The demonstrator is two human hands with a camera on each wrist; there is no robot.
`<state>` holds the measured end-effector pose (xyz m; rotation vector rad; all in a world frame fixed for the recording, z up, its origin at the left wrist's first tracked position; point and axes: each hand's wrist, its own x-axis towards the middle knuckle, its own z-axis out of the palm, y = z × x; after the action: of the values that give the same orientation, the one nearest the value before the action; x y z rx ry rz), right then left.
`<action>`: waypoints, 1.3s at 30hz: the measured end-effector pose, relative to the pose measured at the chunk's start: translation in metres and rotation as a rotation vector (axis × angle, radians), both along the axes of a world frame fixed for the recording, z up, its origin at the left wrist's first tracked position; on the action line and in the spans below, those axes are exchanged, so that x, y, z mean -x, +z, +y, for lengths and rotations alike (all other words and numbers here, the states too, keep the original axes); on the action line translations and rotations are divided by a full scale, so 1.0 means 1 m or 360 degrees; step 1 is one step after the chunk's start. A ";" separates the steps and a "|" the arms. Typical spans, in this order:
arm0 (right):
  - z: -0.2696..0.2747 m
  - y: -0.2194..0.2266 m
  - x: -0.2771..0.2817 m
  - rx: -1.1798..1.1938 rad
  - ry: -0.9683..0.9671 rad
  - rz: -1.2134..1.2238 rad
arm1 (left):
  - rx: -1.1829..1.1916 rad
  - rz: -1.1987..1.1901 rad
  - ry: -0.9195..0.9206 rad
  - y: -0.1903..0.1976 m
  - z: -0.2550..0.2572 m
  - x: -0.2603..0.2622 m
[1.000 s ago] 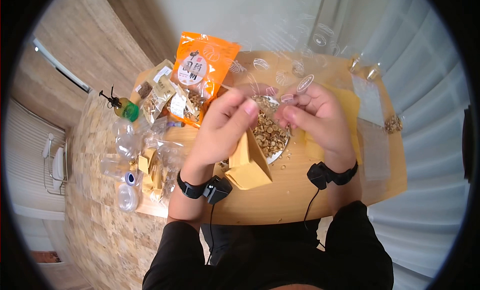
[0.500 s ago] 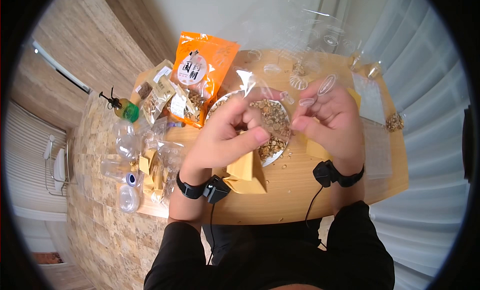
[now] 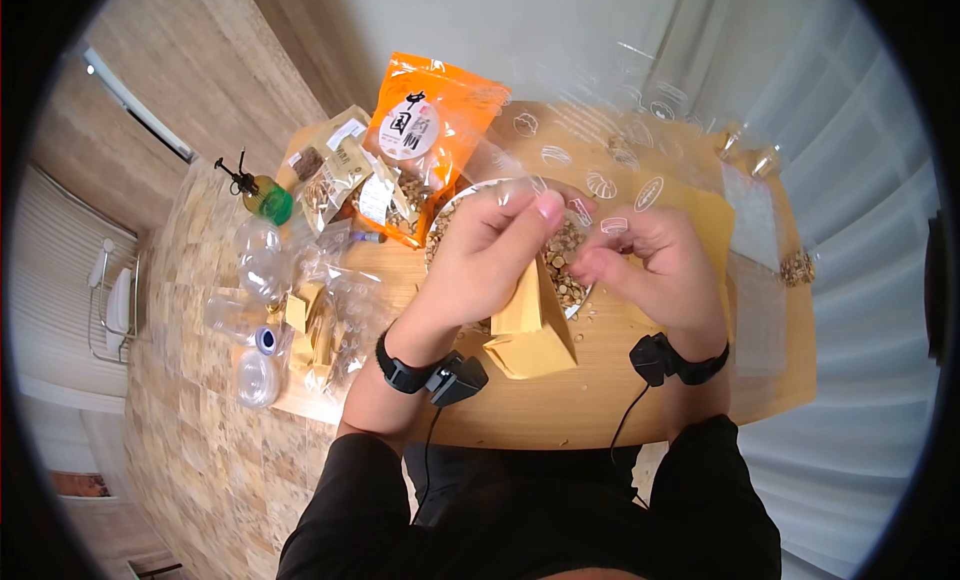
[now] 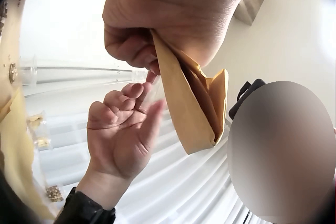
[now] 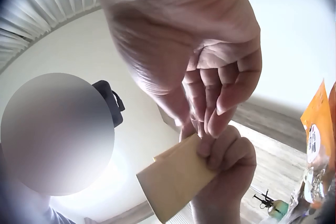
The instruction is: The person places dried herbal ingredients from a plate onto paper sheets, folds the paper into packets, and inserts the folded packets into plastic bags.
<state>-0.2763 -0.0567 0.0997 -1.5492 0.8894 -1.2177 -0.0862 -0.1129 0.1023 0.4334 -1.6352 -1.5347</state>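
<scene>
A folded brown kraft paper bag (image 3: 530,342) hangs from my left hand (image 3: 492,255), gripped between thumb and curled fingers; its open end gapes in the left wrist view. My right hand (image 3: 655,275) is close beside it, thumb and fingertips pinching a clear plastic bag (image 3: 600,186) with white printed pictures. This film stretches up and away from both hands over the table. In the right wrist view the fingertips of the two hands nearly meet at the top of the kraft bag (image 5: 173,182). Below lies a white plate (image 3: 577,308) of dried herb slices (image 3: 562,265), partly hidden by the hands.
An orange printed pouch (image 3: 440,100) stands at the back left with small packets (image 3: 335,170). Further left are a green spray bottle (image 3: 266,198), clear plastic jars (image 3: 258,380) and folded kraft bags (image 3: 312,330). A yellow sheet (image 3: 705,220) lies to the right.
The left hand has tipped upward and nearer the right hand, with the kraft bag swinging along. The right hand has lowered slightly, and the clear bag has shifted. The head view has turned a little.
</scene>
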 end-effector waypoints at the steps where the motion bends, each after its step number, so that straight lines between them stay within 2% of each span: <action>1: 0.000 -0.001 0.001 -0.0095 -0.0092 0.0100 | -0.0116 -0.0024 0.0078 0.000 -0.004 -0.004; 2: 0.001 0.001 0.003 -0.0095 -0.0088 0.0102 | -0.0233 -0.0047 0.0155 -0.001 -0.008 -0.007; 3: 0.002 0.004 0.004 -0.0123 -0.0139 0.0124 | -0.0144 0.0243 0.0158 -0.003 -0.012 -0.008; 4: 0.003 0.007 0.006 -0.0151 -0.0191 0.0146 | -0.0144 0.0246 0.0159 -0.003 -0.013 -0.011; 7: 0.004 0.010 0.009 -0.0099 -0.0243 0.0072 | -0.0380 0.0334 0.0500 0.009 -0.013 -0.018; 11: 0.001 0.007 0.014 0.0075 -0.0402 -0.0065 | -0.0279 0.0298 0.0369 0.006 -0.015 -0.024; 13: 0.006 0.010 0.025 0.0286 -0.0486 -0.0172 | -0.0269 0.0445 0.0665 0.003 -0.010 -0.020; 14: 0.011 0.012 0.032 0.0277 -0.0569 -0.0157 | -0.0056 0.0379 0.0740 0.006 -0.005 -0.024; 15: 0.016 0.015 0.039 0.0333 -0.0613 -0.0344 | -0.0119 0.0329 0.0803 0.009 -0.003 -0.030; 16: 0.026 0.017 0.049 0.0393 -0.0666 -0.0526 | -0.0214 0.0559 0.0883 0.007 -0.002 -0.023; 17: 0.037 0.022 0.062 0.0380 -0.0762 -0.0502 | -0.0048 0.0540 0.0879 0.002 -0.007 -0.024; 18: 0.050 0.029 0.074 0.0313 -0.0764 -0.0493 | -0.0417 0.0535 0.0848 0.015 -0.003 -0.026; 20: 0.073 0.033 0.100 0.0240 -0.0830 -0.0470 | -0.0416 0.0470 0.0622 0.013 -0.005 -0.030; 22: 0.101 0.035 0.139 0.0028 -0.0890 -0.0187 | -0.0269 0.0387 0.0483 0.009 -0.012 -0.033; 23: 0.115 0.034 0.156 -0.0171 -0.0940 -0.0288 | -0.0163 0.0264 0.0607 0.012 -0.010 -0.032; 24: 0.130 0.030 0.178 -0.0168 -0.0962 -0.0275 | -0.0170 0.0276 0.0586 0.011 -0.012 -0.035; 26: 0.163 0.012 0.221 -0.0597 -0.1211 0.0165 | 0.0331 -0.0128 0.0682 0.008 -0.017 -0.043; 27: 0.178 0.001 0.237 -0.0597 -0.1226 0.0174 | 0.0315 -0.0153 0.0693 0.008 -0.014 -0.042; 29: 0.209 -0.025 0.263 -0.0948 -0.1278 0.0101 | 0.0290 -0.0221 0.0691 0.010 -0.012 -0.040; 30: 0.223 -0.036 0.275 -0.0948 -0.1293 0.0110 | 0.0273 -0.0297 0.0709 0.010 -0.012 -0.040; 31: 0.235 -0.047 0.285 -0.1134 -0.1313 0.0227 | 0.0439 -0.0298 0.0618 0.008 -0.019 -0.044; 32: 0.245 -0.058 0.294 -0.1317 -0.1325 0.0344 | 0.0434 -0.0290 0.0621 0.007 -0.020 -0.043; 33: 0.253 -0.070 0.305 -0.1314 -0.1322 0.0354 | 0.0422 -0.0332 0.0552 0.005 -0.021 -0.042; 34: 0.259 -0.082 0.316 -0.1402 -0.1296 0.0573 | 0.0407 -0.0375 0.0487 0.003 -0.022 -0.042; 35: 0.260 -0.087 0.320 -0.1485 -0.1263 0.0792 | 0.0489 -0.0434 0.0536 -0.001 -0.023 -0.041; 36: 0.257 -0.085 0.316 -0.1482 -0.1248 0.0807 | 0.0481 -0.0433 0.0555 0.002 -0.022 -0.041; 38: 0.245 -0.074 0.298 -0.1540 -0.1438 0.1252 | 0.0520 -0.0726 0.0571 0.009 -0.018 -0.044; 39: 0.241 -0.071 0.294 -0.1530 -0.1393 0.1275 | 0.0565 -0.0682 0.0610 0.008 -0.018 -0.043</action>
<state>-0.5704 0.1841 0.0291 -0.7708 2.4052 -0.4227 -0.0434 -0.1308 0.1107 0.8631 -1.9618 -0.8819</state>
